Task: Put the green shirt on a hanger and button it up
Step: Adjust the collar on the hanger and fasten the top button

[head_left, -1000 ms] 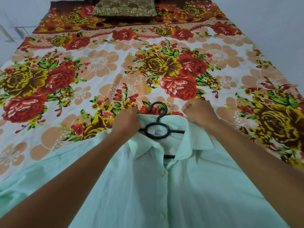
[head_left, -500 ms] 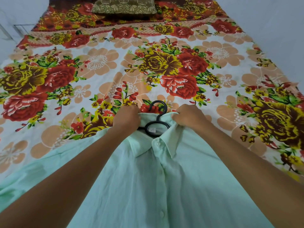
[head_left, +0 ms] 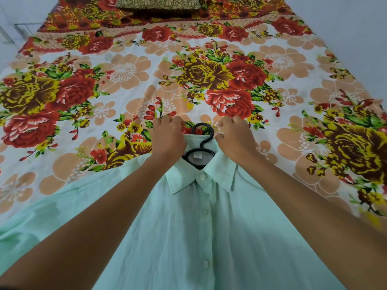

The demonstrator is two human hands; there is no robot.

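Gripping the collar of the green shirt (head_left: pixel 209 237) at either side of the black hanger (head_left: pixel 200 149), the left hand (head_left: pixel 168 139) and right hand (head_left: pixel 235 140) curl their fingers into the cloth, the shirt lying at 6 o'clock on the bed (head_left: pixel 125 70). An uneven tug could slide the thin fabric off the hanger's shoulders or skew the buttoned placket. A floral bedsheet covers the bed, a pillow (head_left: pixel 157 2) at 12 o'clock, pale walls beyond.

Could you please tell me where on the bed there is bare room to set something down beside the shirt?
Bare floral bedsheet stretches between the hanger hook and the pillow, and along both sides of the green shirt. It is crowded at the collar, where the left hand and right hand grip.
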